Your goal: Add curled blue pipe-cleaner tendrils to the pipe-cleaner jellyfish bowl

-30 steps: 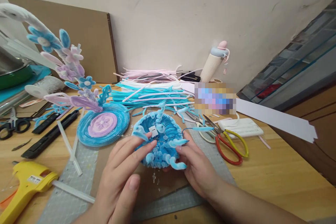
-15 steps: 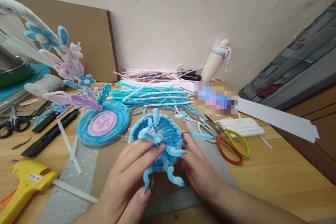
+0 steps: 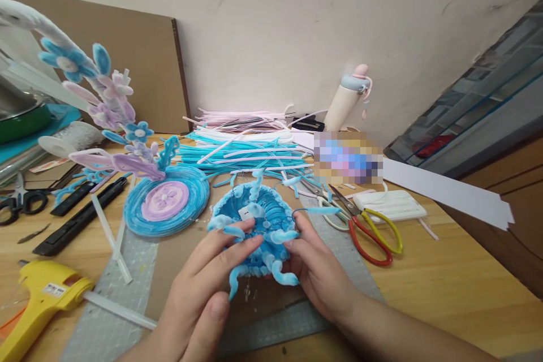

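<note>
We're looking down over the worktable from the head camera, and the blue pipe-cleaner dome (image 3: 265, 220) sits right in the middle, between the two hands and just above a brown card sheet (image 3: 169, 271). Its ribbed hollow faces us. There's a small white tab inside, and curled light-blue strands stick up from the rim and dangle below it.

The left hand (image 3: 203, 288) comes in from the lower left with its fingers stretched out and loosely spread. Their tips (image 3: 248, 241) rest on the near edge of the dome among the curls. The thumb (image 3: 212, 314) hangs low and clear of the piece, so this hand touches rather than grips.

The right hand (image 3: 318, 271) comes in from the lower right and curls round the dome's right side. Its fingertips (image 3: 294, 243) press against the rim and take hold there. How far its fingers wrap underneath, we can't tell.

Just left of the dome lies a flat blue and lilac disc (image 3: 167, 201) with a branch of pipe-cleaner flowers (image 3: 110, 102) rising from it. Behind is a pile of loose pipe cleaners (image 3: 246, 153) in blue, white and pink. Red-and-yellow scissors (image 3: 369, 226) lie just to the right, beside a white case (image 3: 390, 203).

Over on the left we see a yellow glue gun (image 3: 42, 294) on the grey cutting mat (image 3: 106, 322), clear glue sticks (image 3: 114, 237), a black knife (image 3: 80, 215) and black scissors (image 3: 19, 201). A cream bottle (image 3: 345, 102) leans against the wall.
</note>
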`<state>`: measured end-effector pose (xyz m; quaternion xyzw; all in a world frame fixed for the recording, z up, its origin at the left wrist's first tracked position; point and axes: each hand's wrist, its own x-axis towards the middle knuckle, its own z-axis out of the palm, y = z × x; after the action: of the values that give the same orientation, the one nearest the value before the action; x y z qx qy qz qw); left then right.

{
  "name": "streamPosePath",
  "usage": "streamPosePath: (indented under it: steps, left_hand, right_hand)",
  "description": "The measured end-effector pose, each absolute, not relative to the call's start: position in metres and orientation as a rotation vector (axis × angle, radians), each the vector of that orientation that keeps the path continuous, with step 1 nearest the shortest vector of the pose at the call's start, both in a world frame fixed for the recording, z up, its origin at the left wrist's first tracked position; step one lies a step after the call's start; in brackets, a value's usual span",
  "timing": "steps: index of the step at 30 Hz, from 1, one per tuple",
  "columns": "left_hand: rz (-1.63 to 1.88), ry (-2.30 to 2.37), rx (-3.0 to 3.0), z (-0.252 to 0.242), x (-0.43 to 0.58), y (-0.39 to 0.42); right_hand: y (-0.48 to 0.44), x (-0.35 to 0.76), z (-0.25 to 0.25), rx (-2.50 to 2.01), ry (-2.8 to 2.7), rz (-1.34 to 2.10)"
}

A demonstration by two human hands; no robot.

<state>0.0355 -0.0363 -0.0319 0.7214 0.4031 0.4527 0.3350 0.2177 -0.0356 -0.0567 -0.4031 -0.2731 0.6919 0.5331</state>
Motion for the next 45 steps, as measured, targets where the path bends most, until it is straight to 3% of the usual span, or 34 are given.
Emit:
streamPosePath:
  steps: [17,45]
  left_hand:
    - [1.082,1.086,2.402,-0.035,0.018,-0.027]
    - [1.036,1.039,2.469,-0.041,0.019,-0.025]
  right_hand:
    - [-0.036,0.219,-0.060,-0.941,-0.666,1.638]
    - [-0.037,0.221,-0.063,-0.969,-0.771,1.539]
